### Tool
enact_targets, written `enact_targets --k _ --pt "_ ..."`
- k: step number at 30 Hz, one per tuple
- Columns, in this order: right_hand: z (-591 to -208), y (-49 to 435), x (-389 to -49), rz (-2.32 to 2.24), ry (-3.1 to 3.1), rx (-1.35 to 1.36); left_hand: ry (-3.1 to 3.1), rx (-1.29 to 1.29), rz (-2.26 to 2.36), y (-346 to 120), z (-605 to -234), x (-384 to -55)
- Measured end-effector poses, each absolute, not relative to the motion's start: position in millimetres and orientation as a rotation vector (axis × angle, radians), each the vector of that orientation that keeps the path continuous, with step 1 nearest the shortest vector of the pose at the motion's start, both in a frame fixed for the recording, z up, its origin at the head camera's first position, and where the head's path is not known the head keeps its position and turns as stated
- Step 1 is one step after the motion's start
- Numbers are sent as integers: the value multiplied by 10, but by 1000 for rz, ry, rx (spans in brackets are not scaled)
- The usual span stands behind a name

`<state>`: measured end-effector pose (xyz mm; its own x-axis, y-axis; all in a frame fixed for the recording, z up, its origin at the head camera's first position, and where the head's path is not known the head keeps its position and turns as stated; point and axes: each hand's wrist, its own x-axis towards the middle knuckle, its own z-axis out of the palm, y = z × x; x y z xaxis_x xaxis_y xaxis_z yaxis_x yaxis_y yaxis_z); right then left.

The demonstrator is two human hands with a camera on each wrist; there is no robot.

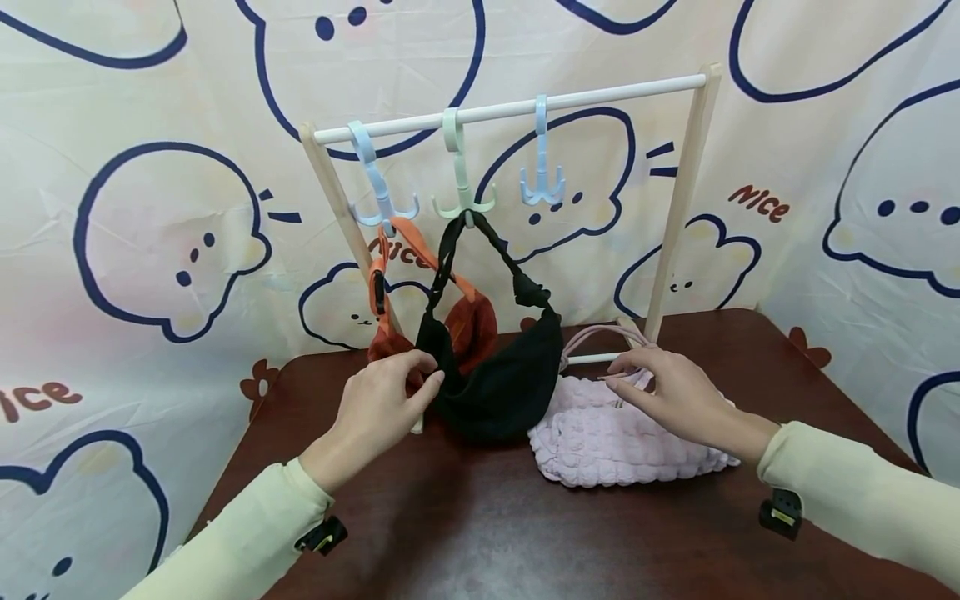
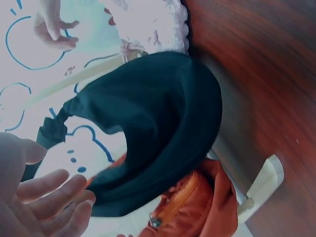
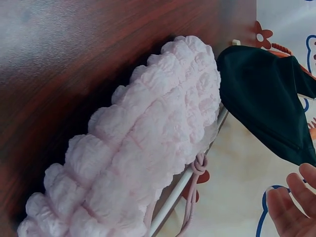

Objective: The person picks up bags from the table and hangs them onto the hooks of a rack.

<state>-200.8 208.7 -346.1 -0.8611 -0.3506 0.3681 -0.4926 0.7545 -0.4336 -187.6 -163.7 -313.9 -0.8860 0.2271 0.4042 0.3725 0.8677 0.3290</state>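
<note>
A black shoulder bag (image 1: 501, 392) hangs by its knotted strap from a pale green hook (image 1: 461, 171). Beside its left edge is my left hand (image 1: 377, 402), fingers loosely bent; in the left wrist view they hold nothing. My right hand (image 1: 675, 392) hovers over a pale pink puffy bag (image 1: 600, 446) that lies on the table, near its thin pink strap (image 1: 600, 328). The right wrist view shows those fingers (image 3: 284, 210) apart from the bag. Behind the black bag, an orange bag (image 1: 472, 329) hangs from the left blue hook (image 1: 375, 179), partly hidden.
A wooden rack with a white top bar (image 1: 622, 90) stands on the dark brown table (image 1: 465, 533). Another blue hook (image 1: 542, 162) on the bar carries nothing. A cartoon-printed cloth (image 1: 172, 242) hangs behind and at the sides.
</note>
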Motion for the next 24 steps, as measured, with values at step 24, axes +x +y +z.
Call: enact_targets --k 24 --pt "-3579 2287 -1975 706 -2767 612 -2726 -565 -658 -1290 -3348 -1873"
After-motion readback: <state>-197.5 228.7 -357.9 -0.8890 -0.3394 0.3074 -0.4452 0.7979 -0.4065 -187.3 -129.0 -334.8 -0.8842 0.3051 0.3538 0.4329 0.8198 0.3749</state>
